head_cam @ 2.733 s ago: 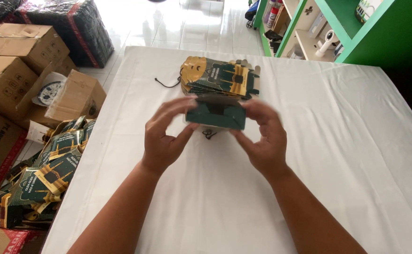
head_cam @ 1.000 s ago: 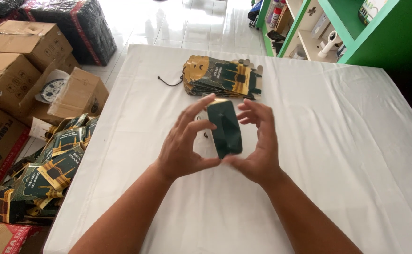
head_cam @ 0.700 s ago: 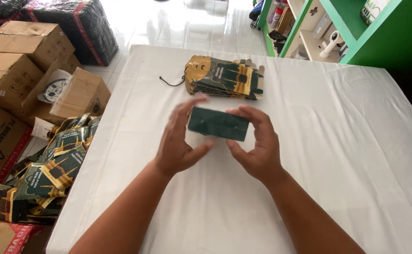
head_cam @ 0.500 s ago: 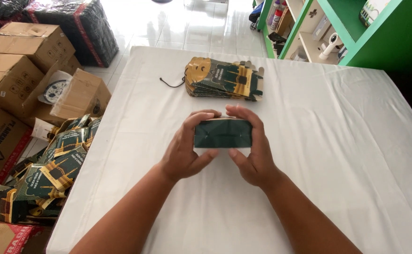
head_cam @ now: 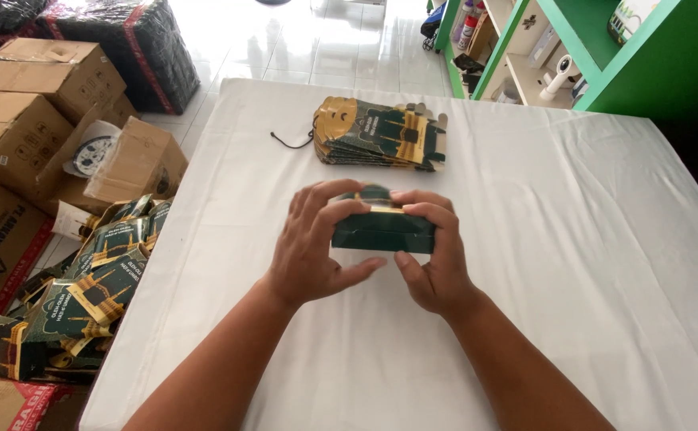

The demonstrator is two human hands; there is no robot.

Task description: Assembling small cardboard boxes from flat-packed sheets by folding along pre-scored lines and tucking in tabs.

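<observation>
Above white surface (head_cam: pixel 572 263), centre: left hand (head_cam: pixel 311 243) and right hand (head_cam: pixel 435 255) both grip small dark green box (head_cam: pixel 382 230), fingers curled over top, probably pressing flap; flat stack (head_cam: pixel 381 136) beyond.

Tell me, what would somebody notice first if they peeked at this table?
Most likely the two hands in the middle: the left hand and right hand grip a small dark green box above the white tablecloth. Behind them on the table lies a stack of flat green-and-gold cartons. More of these sit heaped on the floor at the left, beside brown cardboard boxes.
</observation>
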